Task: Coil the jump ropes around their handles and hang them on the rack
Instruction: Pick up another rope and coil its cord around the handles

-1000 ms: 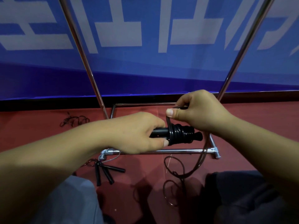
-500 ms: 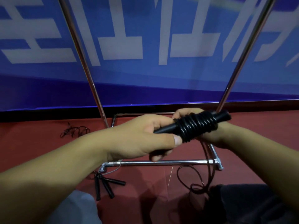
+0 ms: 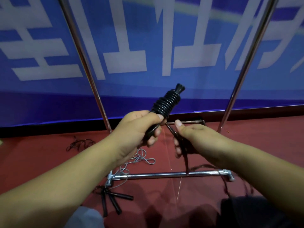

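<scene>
My left hand (image 3: pixel 136 129) grips the lower end of the black jump rope handles (image 3: pixel 164 104), which point up and to the right with several turns of black rope coiled around them. My right hand (image 3: pixel 192 139) pinches the loose black rope (image 3: pixel 186 160) just below the coil; the rest of it hangs down blurred toward the floor at the right. The chrome rack (image 3: pixel 164 175) stands in front of me, with its two uprights rising left and right and its base bar low on the floor.
Another jump rope with black handles (image 3: pixel 113 201) and a thin grey cord (image 3: pixel 139 159) lies by the rack's left foot. A dark tangle of rope (image 3: pixel 80 143) lies on the red floor at the left. A blue banner (image 3: pixel 148 46) hangs behind the rack.
The left hand has tilted the coiled handles upward. The right hand has left the coil, dropped below it and now pinches the loose rope.
</scene>
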Action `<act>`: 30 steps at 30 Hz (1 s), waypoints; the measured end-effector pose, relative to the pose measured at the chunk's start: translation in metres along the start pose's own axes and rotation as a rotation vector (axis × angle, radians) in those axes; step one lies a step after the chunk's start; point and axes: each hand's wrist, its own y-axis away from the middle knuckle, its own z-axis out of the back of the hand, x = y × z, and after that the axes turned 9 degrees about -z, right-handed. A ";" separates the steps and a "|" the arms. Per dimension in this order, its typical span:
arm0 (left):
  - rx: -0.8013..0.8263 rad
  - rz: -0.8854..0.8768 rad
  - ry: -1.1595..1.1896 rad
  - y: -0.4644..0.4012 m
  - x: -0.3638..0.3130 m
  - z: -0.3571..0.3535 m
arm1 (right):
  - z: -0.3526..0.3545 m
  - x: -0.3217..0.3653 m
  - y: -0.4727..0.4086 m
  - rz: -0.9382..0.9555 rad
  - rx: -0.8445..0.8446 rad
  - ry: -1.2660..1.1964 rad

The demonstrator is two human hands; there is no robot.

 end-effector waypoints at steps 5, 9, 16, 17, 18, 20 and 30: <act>-0.110 0.009 -0.034 -0.006 0.003 0.007 | 0.005 0.003 0.002 -0.065 -0.039 -0.180; -0.106 0.027 -0.088 -0.008 0.007 0.008 | 0.008 0.002 0.003 -0.046 -0.104 -0.124; -0.045 0.019 -0.325 -0.009 0.013 0.016 | 0.004 -0.003 0.006 0.066 -0.192 0.202; -0.026 0.017 -0.348 -0.009 0.014 0.017 | 0.004 -0.003 0.005 0.055 -0.196 0.239; -0.005 0.016 -0.371 -0.009 0.015 0.018 | 0.005 -0.004 0.005 0.039 -0.201 0.274; 0.038 0.019 -0.425 -0.008 0.015 0.018 | 0.007 -0.004 0.003 -0.002 -0.199 0.310; 0.144 0.057 -0.642 -0.010 0.013 0.024 | 0.004 0.001 0.004 -0.194 -0.172 0.157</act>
